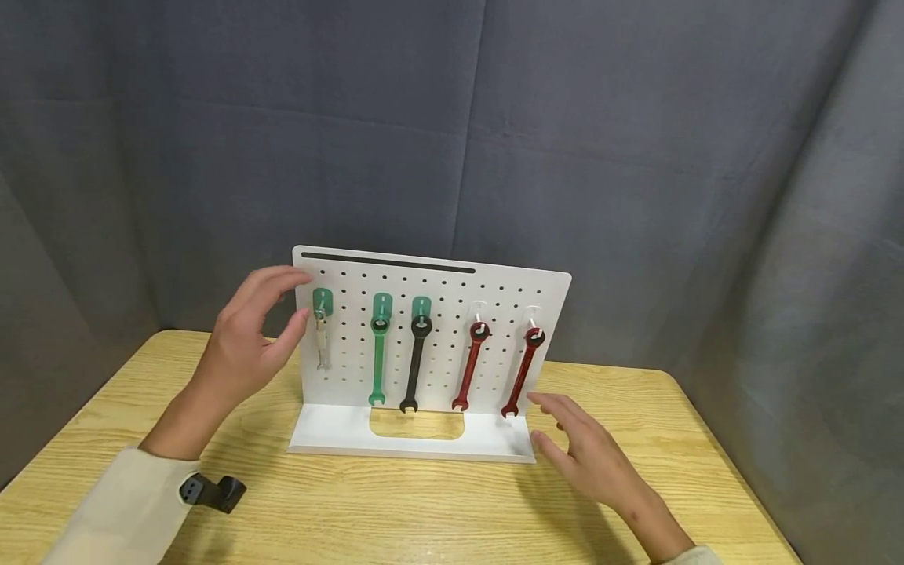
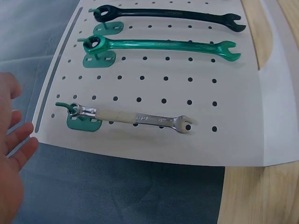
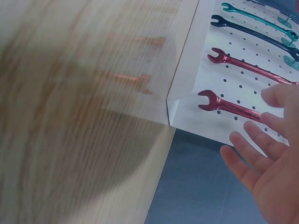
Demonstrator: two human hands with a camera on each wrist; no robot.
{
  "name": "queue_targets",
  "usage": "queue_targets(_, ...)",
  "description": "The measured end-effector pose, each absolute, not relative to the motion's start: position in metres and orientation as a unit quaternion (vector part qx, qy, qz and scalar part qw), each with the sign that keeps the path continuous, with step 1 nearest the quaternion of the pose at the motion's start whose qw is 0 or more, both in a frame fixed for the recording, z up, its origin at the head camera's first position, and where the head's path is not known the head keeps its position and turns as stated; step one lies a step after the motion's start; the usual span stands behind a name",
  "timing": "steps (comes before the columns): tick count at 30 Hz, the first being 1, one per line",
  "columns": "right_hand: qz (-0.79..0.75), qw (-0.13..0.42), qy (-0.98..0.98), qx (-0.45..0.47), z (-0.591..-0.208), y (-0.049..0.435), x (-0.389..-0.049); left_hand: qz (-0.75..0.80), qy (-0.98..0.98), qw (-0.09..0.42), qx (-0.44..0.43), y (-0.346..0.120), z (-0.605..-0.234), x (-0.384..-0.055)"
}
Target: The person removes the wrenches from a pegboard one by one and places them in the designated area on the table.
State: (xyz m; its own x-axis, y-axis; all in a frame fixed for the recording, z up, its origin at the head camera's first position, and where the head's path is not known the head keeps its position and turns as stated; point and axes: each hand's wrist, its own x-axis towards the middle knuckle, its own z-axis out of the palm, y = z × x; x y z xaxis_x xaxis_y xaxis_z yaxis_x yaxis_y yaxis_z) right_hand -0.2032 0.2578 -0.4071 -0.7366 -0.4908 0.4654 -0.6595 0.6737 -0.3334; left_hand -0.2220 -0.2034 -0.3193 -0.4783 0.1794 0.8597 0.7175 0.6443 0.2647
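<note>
A white pegboard (image 1: 445, 377) stands upright on the table with several wrenches hung from its hooks. At its left end hangs a small silver wrench (image 2: 161, 120) with a pale band round its handle. To the right follow a green wrench (image 1: 379, 361), a black wrench (image 1: 417, 362), a red wrench (image 1: 469, 367) and another red wrench (image 1: 523, 372). My left hand (image 1: 250, 337) is raised beside the board's left edge, nearest the silver wrench, holding nothing. Near the lower right corner, my right hand (image 1: 589, 455) hovers with fingers spread, close to the outermost red wrench, also holding nothing.
The board's white base (image 1: 332, 431) has a raised front lip and a cut-out in the middle. Wooden tabletop (image 1: 381, 510) extends in front and to both sides. A grey curtain (image 1: 452, 141) hangs behind. A black wrist mount (image 1: 212, 492) sits on the left sleeve.
</note>
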Motion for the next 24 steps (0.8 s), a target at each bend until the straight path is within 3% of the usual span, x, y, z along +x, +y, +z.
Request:
queue_targets(6,0.241,0.183,-0.901,0.311,-0.410,0.257,-0.210,-0.342,-0.795,0.427,-0.260,-0.206,-0.316,-0.235)
queue_targets(24,0.383,0.127,-0.866,0.294,-0.416,0.249,-0.225,-0.401,-0.791,0.412,-0.209,-0.204,-0.313,-0.263)
